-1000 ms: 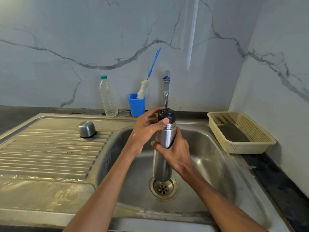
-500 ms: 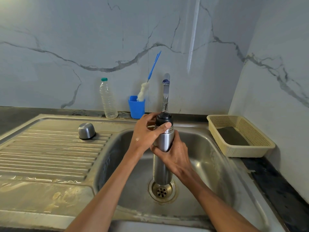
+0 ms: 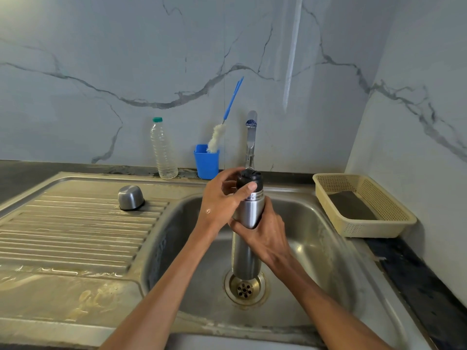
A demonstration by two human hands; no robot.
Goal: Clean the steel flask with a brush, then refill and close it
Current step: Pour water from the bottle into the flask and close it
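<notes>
**Upright flask held over the sink drain**

Nearest, the right hand (image 3: 265, 236) wraps the steel flask (image 3: 247, 238) mid-body above the drain (image 3: 244, 289). Higher, the left hand (image 3: 222, 198) grips its black stopper (image 3: 249, 181). Farther back, the brush (image 3: 222, 127) stands in a blue cup (image 3: 206, 162) beside the tap (image 3: 250, 137).
</notes>
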